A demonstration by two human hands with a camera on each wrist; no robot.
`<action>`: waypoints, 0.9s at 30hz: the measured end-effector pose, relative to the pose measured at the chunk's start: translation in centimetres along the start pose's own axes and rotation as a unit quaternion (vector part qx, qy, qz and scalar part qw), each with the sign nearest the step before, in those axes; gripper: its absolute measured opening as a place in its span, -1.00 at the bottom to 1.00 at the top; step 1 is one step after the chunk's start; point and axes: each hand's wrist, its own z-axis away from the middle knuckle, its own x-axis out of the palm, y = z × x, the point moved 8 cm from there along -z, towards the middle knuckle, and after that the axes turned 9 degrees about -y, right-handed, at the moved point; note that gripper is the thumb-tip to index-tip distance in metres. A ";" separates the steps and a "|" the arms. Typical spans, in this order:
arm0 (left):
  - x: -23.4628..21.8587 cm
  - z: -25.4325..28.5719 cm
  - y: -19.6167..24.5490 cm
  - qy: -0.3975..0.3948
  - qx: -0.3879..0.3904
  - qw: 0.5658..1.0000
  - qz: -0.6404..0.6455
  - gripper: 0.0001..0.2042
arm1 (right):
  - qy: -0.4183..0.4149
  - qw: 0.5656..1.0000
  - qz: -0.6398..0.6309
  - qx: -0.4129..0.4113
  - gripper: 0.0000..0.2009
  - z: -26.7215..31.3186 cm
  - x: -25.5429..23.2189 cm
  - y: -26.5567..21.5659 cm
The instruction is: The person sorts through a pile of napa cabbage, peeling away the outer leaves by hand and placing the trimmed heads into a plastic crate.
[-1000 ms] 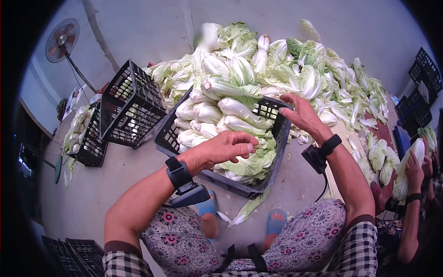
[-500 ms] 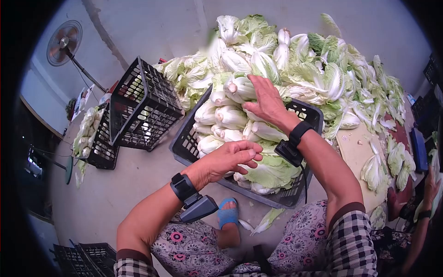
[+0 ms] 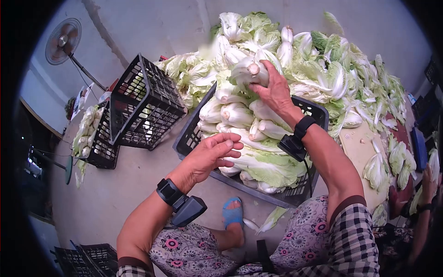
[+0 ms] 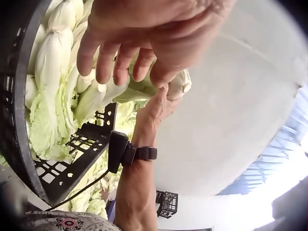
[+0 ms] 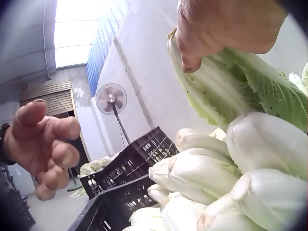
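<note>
My right hand (image 3: 277,92) grips a napa cabbage (image 3: 247,73) near its cut stem end, above the stacked heads. In the right wrist view the thumb presses along the pale side of this cabbage (image 5: 211,86), and its green leaves trail to the right. Below stands a black plastic crate (image 3: 183,142) filled with napa cabbages (image 3: 235,114), most with stem ends toward me and some leafy ends at the front. Over the crate's near left side hovers my left hand (image 3: 210,154), palm inward, fingers loosely bent and holding nothing.
A large heap of cabbages and loose leaves (image 3: 337,78) lies against the wall behind. To the left are a tilted black crate (image 3: 150,104), another crate of cabbages (image 3: 104,145) and a fan (image 3: 63,41). At the right edge another person's hand (image 3: 429,184) shows near cabbages.
The right hand moved from the crate's far right rim to the top cabbage, gripped it and raised it. The left hand shifted slightly left, still holding nothing. The head view turned a little.
</note>
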 end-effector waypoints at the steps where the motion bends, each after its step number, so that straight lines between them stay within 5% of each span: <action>1: -0.2 0.0 0.4 0.029 0.020 0.999 -0.010 -0.58 | 0.018 0.999 -0.036 -0.004 -0.25 0.0 -1.5 -0.5; 8: -0.8 1.0 5.7 0.180 0.261 0.941 -0.119 -0.49 | 0.027 0.985 -0.167 -0.016 -0.19 4.4 -11.3 -4.5; 14: 7.9 1.1 8.6 0.093 0.305 0.907 -0.275 -0.25 | -0.101 0.968 -0.225 0.036 -0.23 9.8 -12.7 -8.4; 16: 11.5 1.5 8.9 -0.002 0.321 0.922 -0.215 -0.21 | -0.134 0.964 -0.225 0.038 -0.21 11.2 -13.0 -9.8; 19: 13.1 1.0 8.2 -0.005 0.274 0.952 -0.138 -0.25 | -0.152 0.957 -0.244 0.049 -0.14 13.1 -14.6 -10.6; 23: 14.3 -0.3 7.3 0.006 0.254 0.962 -0.103 -0.30 | -0.157 0.986 -0.025 -0.053 -0.03 15.0 -16.7 -12.1; 27: 14.1 -0.8 7.2 0.005 0.246 0.965 -0.092 -0.28 | -0.146 0.986 0.023 -0.081 -0.04 15.4 -15.4 -11.5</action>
